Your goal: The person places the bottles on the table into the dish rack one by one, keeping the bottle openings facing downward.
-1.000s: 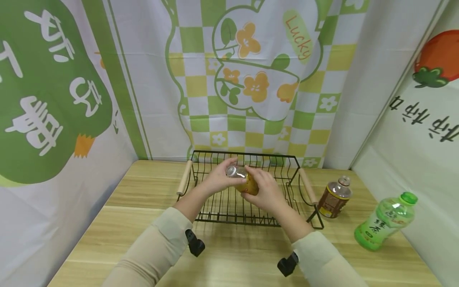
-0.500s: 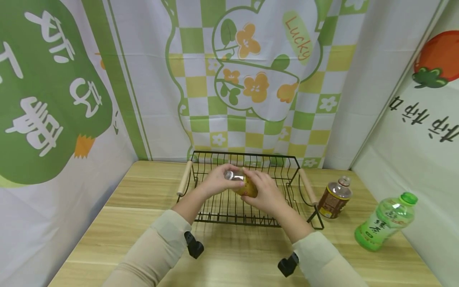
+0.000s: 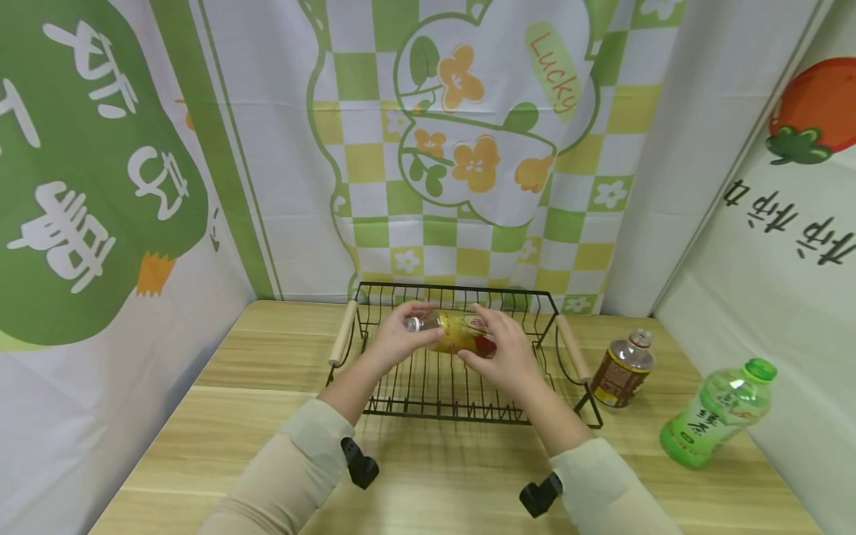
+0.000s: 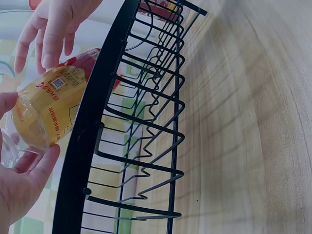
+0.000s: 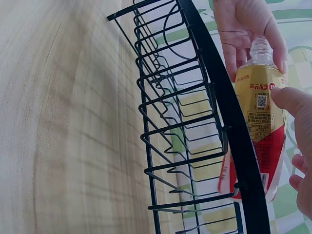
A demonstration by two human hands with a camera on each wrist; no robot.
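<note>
Both hands hold a clear plastic bottle (image 3: 461, 331) with a yellow and red label, lying nearly level above the wire rack. My left hand (image 3: 394, 338) grips it around the shoulder, near the clear neck that points left. Toward its red base end, my right hand (image 3: 504, 353) has fingers on the far side and the thumb on the near side. In the right wrist view, a fingertip touches the label beside a printed square code on the bottle (image 5: 258, 109). The left wrist view shows the bottle (image 4: 53, 100) partly hidden behind the rack's black rail.
Beneath the hands stands a black wire dish rack (image 3: 435, 417) with wooden handles, on a wood-grain table (image 3: 221, 423). To its right are a brown-labelled bottle (image 3: 623, 371) and a green bottle (image 3: 715, 416). Printed cloth (image 3: 374, 238) hangs behind.
The bottle has turned from slanting to nearly level, its base swinging right and more of the label showing. The left hand has shifted slightly left, the right hand slightly right.
</note>
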